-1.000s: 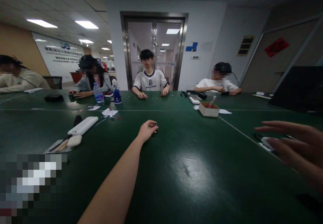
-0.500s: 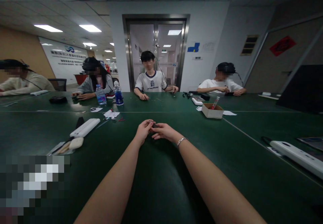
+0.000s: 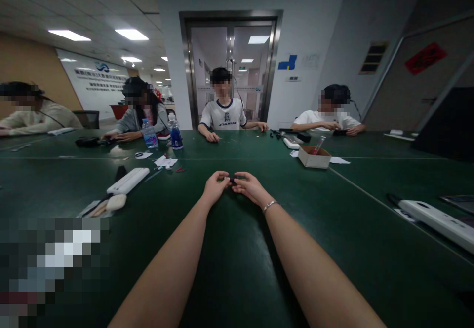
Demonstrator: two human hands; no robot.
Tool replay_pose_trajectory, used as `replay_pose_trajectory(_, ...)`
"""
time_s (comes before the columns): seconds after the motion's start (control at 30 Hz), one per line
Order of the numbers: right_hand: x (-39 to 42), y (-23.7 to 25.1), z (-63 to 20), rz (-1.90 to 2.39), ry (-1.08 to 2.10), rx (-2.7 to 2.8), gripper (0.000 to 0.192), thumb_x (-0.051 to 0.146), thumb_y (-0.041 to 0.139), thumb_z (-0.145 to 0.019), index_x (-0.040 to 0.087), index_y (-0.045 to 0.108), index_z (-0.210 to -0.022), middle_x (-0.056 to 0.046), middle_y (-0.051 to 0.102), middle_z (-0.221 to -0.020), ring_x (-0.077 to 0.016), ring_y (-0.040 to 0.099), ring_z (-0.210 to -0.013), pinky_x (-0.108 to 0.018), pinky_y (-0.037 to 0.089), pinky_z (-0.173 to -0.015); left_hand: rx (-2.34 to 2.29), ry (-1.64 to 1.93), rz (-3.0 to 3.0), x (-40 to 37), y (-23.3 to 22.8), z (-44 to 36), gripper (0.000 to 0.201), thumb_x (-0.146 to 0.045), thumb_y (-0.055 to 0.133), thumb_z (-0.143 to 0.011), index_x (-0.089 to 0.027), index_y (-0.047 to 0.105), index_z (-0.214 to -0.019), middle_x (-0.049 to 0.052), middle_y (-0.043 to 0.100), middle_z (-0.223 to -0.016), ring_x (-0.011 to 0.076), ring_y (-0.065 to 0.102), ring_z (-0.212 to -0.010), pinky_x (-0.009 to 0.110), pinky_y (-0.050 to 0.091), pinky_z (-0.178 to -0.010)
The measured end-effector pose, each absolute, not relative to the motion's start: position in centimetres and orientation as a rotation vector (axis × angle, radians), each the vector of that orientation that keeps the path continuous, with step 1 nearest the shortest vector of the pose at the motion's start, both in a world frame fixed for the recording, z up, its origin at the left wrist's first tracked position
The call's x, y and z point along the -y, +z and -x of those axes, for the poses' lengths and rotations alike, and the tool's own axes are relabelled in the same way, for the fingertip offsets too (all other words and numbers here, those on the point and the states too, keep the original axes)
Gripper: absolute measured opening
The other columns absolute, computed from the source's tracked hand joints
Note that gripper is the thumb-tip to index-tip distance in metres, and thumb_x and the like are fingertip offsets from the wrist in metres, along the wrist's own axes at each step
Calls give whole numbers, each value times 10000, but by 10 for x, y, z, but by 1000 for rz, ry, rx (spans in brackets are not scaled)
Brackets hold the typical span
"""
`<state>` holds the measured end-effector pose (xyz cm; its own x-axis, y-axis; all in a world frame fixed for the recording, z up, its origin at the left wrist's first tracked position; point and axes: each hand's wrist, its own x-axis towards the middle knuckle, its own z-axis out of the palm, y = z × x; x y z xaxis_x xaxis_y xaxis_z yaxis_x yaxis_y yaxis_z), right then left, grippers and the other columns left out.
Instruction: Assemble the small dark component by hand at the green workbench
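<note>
A small dark object (image 3: 232, 180) sits between my two hands, just above the green table (image 3: 237, 269). It is too small and dim to tell its kind. My left hand (image 3: 216, 188) grips its left end between thumb and fingers. From the right, my right hand (image 3: 252, 189) pinches the other end, with a silver bracelet (image 3: 269, 205) on that wrist. The fingertips cover most of the object.
To the left lie a white power strip (image 3: 128, 181) and a pale flat pad (image 3: 116, 202). Two bottles, one a blue drink bottle (image 3: 176, 133), stand farther back. A cardboard box (image 3: 314, 157) and another power strip (image 3: 437, 222) are on the right. Several people sit across the table.
My hands have spread slightly apart and now hold the dark object level between them from both ends. The view has shifted a little.
</note>
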<state>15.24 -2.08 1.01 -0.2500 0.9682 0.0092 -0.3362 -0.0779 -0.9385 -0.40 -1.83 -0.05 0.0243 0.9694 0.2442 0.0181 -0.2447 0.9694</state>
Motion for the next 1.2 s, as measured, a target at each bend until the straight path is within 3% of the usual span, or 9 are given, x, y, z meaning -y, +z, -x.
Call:
replay_pose_trajectory(0.3, 18, 13, -159, 856, 1557, 1077, 140, 60, 616, -795, 117, 565, -912, -30, 635, -676, -141, 665, -569, -227, 573, -562, -1167, 1374, -1713, 21, 2, 7, 244, -111, 629, -715, -182, 624, -948, 62, 676, -927, 162, 636, -874, 328, 508, -837)
replay_pose_trajectory(0.47, 17, 13, -158, 845, 1587, 1043, 89, 90, 616, -811, 111, 573, -886, -49, 645, -734, -139, 666, -585, -223, 580, -567, -1130, 1397, -1672, 18, 1, 10, 161, -128, 658, -682, -174, 639, -835, 39, 680, -853, 159, 642, -821, 326, 504, -830)
replay_pose_trajectory(0.77, 16, 9, -157, 832, 1516, 1080, 160, 78, 699, -720, 120, 626, -856, -54, 641, -814, -145, 659, -692, -304, 588, -739, -1093, 1460, -1558, 10, -4, 15, 269, -226, 716, -659, -160, 634, -907, 73, 670, -863, 170, 628, -815, 313, 486, -784)
replay_pose_trajectory(0.87, 16, 8, -157, 792, 1504, 1097, 185, 64, 711, -695, 128, 640, -854, -46, 627, -842, -137, 647, -748, -311, 572, -793, -1223, 1352, -1587, 9, -3, 15, 240, -366, 658, -715, -148, 636, -812, 62, 662, -752, 160, 613, -706, 282, 470, -693)
replay_pose_trajectory(1.0, 16, 7, -159, 741, 1527, 1108, 187, 67, 716, -684, 134, 653, -847, -25, 607, -794, -132, 636, -772, -328, 551, -842, -1426, 1203, -1707, 13, 1, 15, 412, -546, 500, -781, -157, 606, -698, 28, 618, -612, 146, 559, -566, 258, 398, -579)
replay_pose_trajectory(1.2, 17, 10, -162, 739, 1594, 1155, 192, 90, 721, -692, 134, 653, -866, -35, 618, -805, -147, 643, -789, -335, 551, -839, -1555, 1065, -1803, 25, 12, 12, 548, -609, 328, -827, -170, 561, -597, 24, 572, -544, 148, 516, -512, 259, 325, -535)
